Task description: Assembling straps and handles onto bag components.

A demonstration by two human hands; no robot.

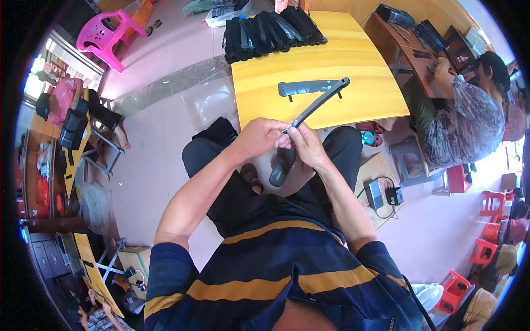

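I hold a long, narrow dark strap-like piece (319, 105) between both hands, above the near edge of a yellow table (364, 60). My left hand (259, 137) has its fingers closed on the lower part of the piece. Just beside it, my right hand (307, 144) pinches the same piece with the thumb on top. One end slants up and right over the table. Below my hands a dark, rounded end (279, 172) hangs between my knees; whether it is joined to the piece is hidden. A flat dark strip (302, 88) with small tabs lies beneath the upper end.
A row of bundled black pieces (270, 34) lies along the table's far edge. A clear plastic sheet (210, 102) is on the floor at left. At right a person (464, 121) sits at a brown table; a device with cables (381, 196) stands on a board.
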